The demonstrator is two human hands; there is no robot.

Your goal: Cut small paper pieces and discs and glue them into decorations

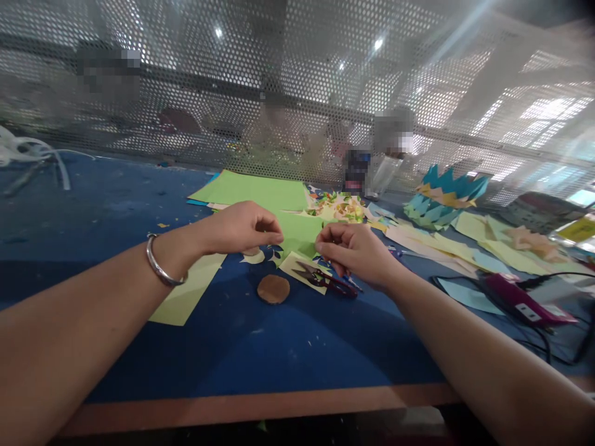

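My left hand (248, 229) is closed in a pinch, thumb against curled fingers, over the middle of the blue table. Across from it, my right hand (351, 248) is also pinched, its fingertips pointing left. A light green piece of paper (300, 235) shows between the two hands; I cannot tell whether the fingers hold it or it lies behind them. Below my right hand, dark-handled scissors (325, 279) lie with blades apart on a pale yellow piece of paper (290, 263). A round brown disc (273, 289) rests nearer to me.
Behind the hands lie a large green sheet (264, 189) and a heap of paper scraps (341, 207). A pale yellow sheet (188, 294) is under my left wrist. At right are a zigzag paper crown (441, 198), a magenta power strip (527, 300) and cables. A perforated metal screen (288, 68) stands behind.
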